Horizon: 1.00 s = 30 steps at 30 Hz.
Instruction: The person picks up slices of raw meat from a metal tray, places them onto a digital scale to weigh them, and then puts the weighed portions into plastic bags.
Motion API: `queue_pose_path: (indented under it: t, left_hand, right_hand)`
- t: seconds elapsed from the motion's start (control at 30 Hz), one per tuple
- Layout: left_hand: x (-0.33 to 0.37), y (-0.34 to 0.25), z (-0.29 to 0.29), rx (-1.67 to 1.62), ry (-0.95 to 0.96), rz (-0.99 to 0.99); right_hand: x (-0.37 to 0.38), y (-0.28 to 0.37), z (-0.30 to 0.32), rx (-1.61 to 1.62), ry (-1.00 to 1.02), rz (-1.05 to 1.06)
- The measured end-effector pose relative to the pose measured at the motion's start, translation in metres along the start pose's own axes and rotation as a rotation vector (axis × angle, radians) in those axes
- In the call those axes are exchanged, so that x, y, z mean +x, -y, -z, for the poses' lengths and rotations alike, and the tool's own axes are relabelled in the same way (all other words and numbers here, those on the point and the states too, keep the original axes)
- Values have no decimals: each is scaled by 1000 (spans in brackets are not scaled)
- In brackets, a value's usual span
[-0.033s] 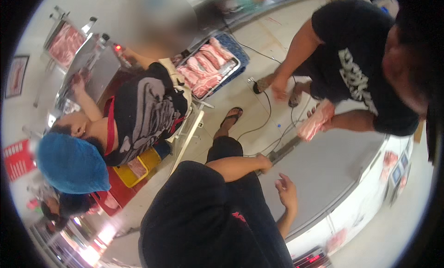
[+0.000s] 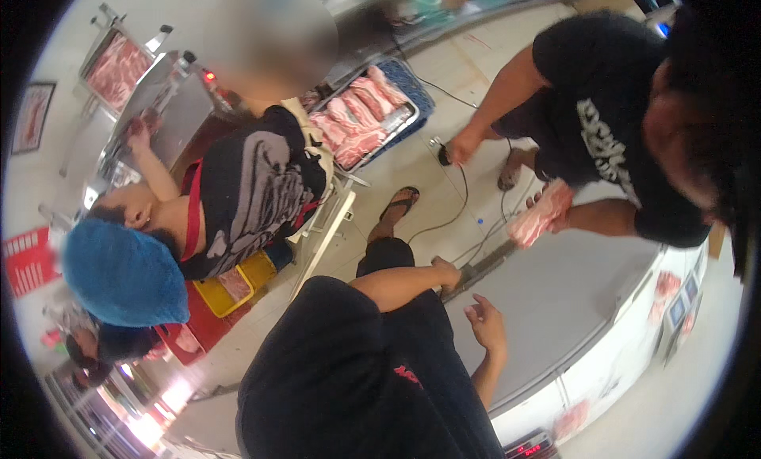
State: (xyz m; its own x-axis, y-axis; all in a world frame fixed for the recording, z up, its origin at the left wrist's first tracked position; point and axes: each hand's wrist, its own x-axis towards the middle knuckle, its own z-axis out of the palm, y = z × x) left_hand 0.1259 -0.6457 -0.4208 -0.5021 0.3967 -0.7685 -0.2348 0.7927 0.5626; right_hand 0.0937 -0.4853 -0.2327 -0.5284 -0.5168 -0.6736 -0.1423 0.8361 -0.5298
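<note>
My left hand (image 2: 448,275) is curled closed beside the near-left edge of a grey tabletop (image 2: 555,300); whatever its fingers hold, if anything, is hidden. My right hand (image 2: 487,324) hovers over the same tabletop, open, with its fingers apart and bent a little. Across the table a co-worker in a dark shirt holds a pale pink slab of raw, fat-streaked meat (image 2: 539,215) above the far edge. That person's other hand (image 2: 465,146) hangs low beside their leg.
On the left, a person in a blue hair cap (image 2: 123,277) leans over a metal machine (image 2: 170,110). A tray of meat slabs (image 2: 400,124) stands near the top middle. Cables (image 2: 448,221) cross the tiled floor. A digital scale (image 2: 529,445) sits at the bottom.
The co-worker's free hand has swung left and looks more closed. The meat slab has shifted slightly left and down in view. My hands have barely moved.
</note>
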Motion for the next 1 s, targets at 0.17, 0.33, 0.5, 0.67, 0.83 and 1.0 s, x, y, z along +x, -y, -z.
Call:
queue_pose_path:
  t: [0.17,0.33,0.5,0.67,0.83,1.0]
  left_hand:
    - [-27,98,-11,-559,-856,186]
    - [-163,70,-28,-540,-1427,211]
    - [-268,51,-83,-331,-1720,843]
    - [-255,104,-186,-447,-1413,1171]
    - [-243,117,-200,-534,-1379,1100]
    - [-249,115,-198,-632,-1370,1077]
  right_hand:
    - [80,72,13,-108,171,390]
    - [87,99,27,-39,181,371]
    - [81,44,6,-80,217,354]
    - [66,-28,-26,-251,368,269]
    - [50,-46,-36,-209,363,193]
    - [56,-15,-34,-226,257,253]
